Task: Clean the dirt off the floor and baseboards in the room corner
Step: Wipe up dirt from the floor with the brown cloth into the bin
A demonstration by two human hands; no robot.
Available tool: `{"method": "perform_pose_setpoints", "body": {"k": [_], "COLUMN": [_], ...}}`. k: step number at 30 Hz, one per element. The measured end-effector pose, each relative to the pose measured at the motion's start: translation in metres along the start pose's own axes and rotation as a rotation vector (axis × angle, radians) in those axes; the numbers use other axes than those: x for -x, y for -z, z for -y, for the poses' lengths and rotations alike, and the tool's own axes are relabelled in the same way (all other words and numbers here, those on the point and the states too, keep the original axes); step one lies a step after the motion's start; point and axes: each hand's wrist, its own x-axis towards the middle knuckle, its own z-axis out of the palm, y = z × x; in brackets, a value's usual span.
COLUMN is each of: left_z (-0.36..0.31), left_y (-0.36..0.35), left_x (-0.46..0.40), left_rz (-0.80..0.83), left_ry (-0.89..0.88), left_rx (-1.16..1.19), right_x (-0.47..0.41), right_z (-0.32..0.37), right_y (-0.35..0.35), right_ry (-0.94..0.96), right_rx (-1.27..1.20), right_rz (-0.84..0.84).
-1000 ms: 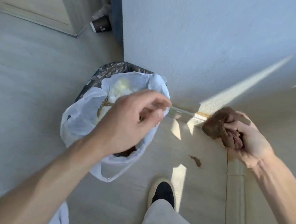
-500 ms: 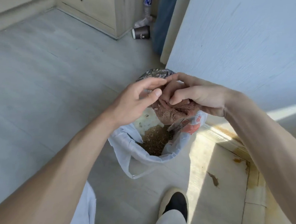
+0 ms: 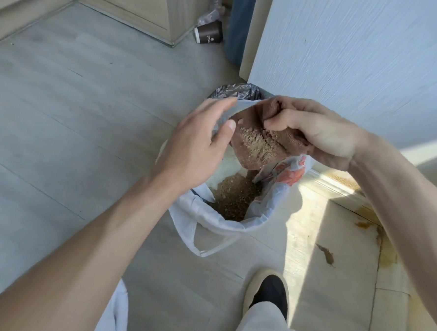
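My right hand (image 3: 315, 131) grips a brown cloth (image 3: 257, 147) coated with sandy dirt, held over the bin's white plastic bag (image 3: 215, 221). A heap of brown dirt (image 3: 236, 198) lies inside the bag. My left hand (image 3: 193, 144) hovers open just left of the cloth, fingers spread, touching nothing I can make out. A brown smear (image 3: 326, 254) marks the sunlit floor at lower right. Yellowish stains (image 3: 364, 224) run along the baseboard (image 3: 341, 183) in the corner.
The bin's grey liner (image 3: 236, 90) shows behind the white bag, against the white wall (image 3: 359, 54). A dark paper cup (image 3: 209, 34) and a crushed plastic bottle (image 3: 212, 14) lie by a wooden cabinet (image 3: 151, 10). My black shoe (image 3: 270, 294) stands near the bottom.
My right hand carried the cloth from the baseboard to above the bag. My left hand drew back from the cloth and spread its fingers, baring the dirt on it.
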Motion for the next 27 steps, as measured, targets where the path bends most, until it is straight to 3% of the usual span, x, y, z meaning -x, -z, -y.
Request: {"method": "perform_pose_setpoints", "body": {"k": [2, 4, 7, 8, 10, 12, 14, 16, 17, 19, 21, 22, 25, 27], "left_z": [-0.011, -0.022, -0.021, -0.022, -0.026, -0.033, -0.044, -0.042, -0.037, -0.034, -0.037, -0.037, -0.025, -0.02], "left_y": [0.0, -0.006, -0.016, -0.014, -0.005, 0.0, -0.004, -0.013, -0.014, -0.007, -0.001, -0.001, -0.01, -0.013], "left_x": [0.01, 0.023, 0.041, 0.044, 0.042, 0.038, 0.037, 0.044, 0.046, 0.041, 0.031, 0.027, 0.025, 0.031], "left_rz": [0.006, 0.146, 0.385, 0.384, 0.224, 0.045, 0.137, 0.367, 0.407, 0.294, 0.102, 0.093, 0.42, 0.509], "left_ry": [-0.137, -0.192, -0.068, -0.011, 0.054, -0.019, -0.086, -0.003, 0.064, 0.157, 0.086, 0.038, 0.095, 0.251], "left_rx": [-0.083, -0.185, -0.406, -0.457, -0.484, -0.367, -0.251, -0.293, -0.369, -0.448, -0.362, -0.303, -0.329, -0.478], "right_x": [-0.001, -0.003, -0.003, -0.002, -0.001, 0.0, 0.0, -0.001, -0.002, -0.002, -0.003, -0.003, -0.005, -0.005], "right_z": [0.002, 0.001, 0.003, 0.003, 0.004, 0.005, 0.006, 0.006, 0.005, 0.002, 0.0, -0.001, -0.001, -0.001], "right_y": [-0.001, -0.004, -0.008, -0.008, -0.009, -0.01, -0.013, -0.017, -0.019, -0.02, -0.018, -0.018, -0.018, -0.017], "right_ry": [-0.044, -0.077, -0.094, -0.093, -0.087, -0.087, -0.081, -0.064, -0.063, -0.077, -0.084, -0.081, -0.054, -0.04], "right_rx": [-0.096, -0.139, -0.134, -0.134, -0.148, -0.173, -0.199, -0.227, -0.233, -0.244, -0.245, -0.253, -0.29, -0.307], "right_rz": [-0.023, -0.042, -0.092, -0.104, -0.107, -0.086, -0.077, -0.085, -0.098, -0.136, -0.147, -0.148, -0.184, -0.214]}}
